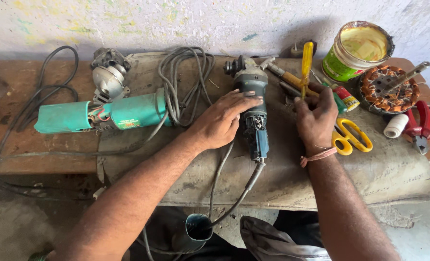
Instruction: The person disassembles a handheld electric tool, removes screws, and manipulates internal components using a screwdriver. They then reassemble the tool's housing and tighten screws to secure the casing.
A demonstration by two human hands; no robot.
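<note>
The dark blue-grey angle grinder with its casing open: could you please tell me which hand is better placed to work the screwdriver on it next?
Probably the right hand: it already grips the yellow-handled screwdriver beside the dark blue-grey angle grinder, while the left hand rests on the grinder's body.

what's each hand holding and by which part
Right hand grips the yellow-handled screwdriver low on its handle; left hand rests on the angle grinder body.
</note>
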